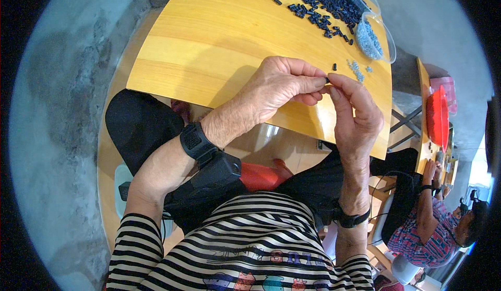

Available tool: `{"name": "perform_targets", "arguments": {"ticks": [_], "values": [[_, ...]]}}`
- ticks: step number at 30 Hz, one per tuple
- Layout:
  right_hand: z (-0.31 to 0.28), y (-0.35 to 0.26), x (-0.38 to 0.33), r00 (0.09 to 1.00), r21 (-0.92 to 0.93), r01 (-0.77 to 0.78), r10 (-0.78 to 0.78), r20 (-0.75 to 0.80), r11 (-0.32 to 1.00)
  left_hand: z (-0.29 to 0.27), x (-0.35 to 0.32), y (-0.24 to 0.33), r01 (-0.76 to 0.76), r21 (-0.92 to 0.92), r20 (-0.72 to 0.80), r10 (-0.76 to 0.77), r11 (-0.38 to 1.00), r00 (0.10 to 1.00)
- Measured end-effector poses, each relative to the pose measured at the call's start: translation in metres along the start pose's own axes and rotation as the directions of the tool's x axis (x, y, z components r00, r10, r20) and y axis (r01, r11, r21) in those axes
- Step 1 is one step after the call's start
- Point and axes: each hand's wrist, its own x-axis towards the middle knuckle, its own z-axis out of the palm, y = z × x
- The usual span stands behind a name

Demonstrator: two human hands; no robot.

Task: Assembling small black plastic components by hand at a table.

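Observation:
Over the near right part of the yellow wooden table (209, 35), my two hands meet fingertip to fingertip. My left hand (284, 82) pinches a small black cylindrical piece (327, 80) between thumb and forefinger. The fingers of my right hand (357, 111) close in at its other side; whatever lies in their tips is too small to make out. A single black piece (334, 67) rests on the tabletop just beyond my fingers. Beside it lies a little scatter of tiny pale blue parts (356, 71).
A large pile of black cylindrical pieces (323, 1) spreads over the far right of the table. At its edge stands a clear round tub of light blue parts (369, 39), another clear container behind it. To the right, a co-worker (430, 223) sits near a red basin (437, 118).

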Motion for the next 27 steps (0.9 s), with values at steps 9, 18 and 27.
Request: {"name": "perform_targets", "arguments": {"ticks": [9, 18, 27], "values": [[0.005, 0.005, -0.002, 0.998, 0.054, -0.055, 0.055, 0.001, 0.997, 0.001, -0.001, -0.001, -0.010, 0.007, -0.028, 0.010, 1.000, 1.000], [0.003, 0.009, 0.004, 0.972, 0.214, -0.234, 0.222, 0.077, 0.948, 0.004, 0.000, -0.004, -0.070, 0.074, -0.022, 0.072, 0.995, 0.997], [0.007, 0.013, 0.012, 0.973, 0.191, -0.225, 0.211, 0.090, 0.956, 0.003, 0.002, -0.004, -0.067, 0.101, -0.032, 0.071, 0.993, 0.997]]}}
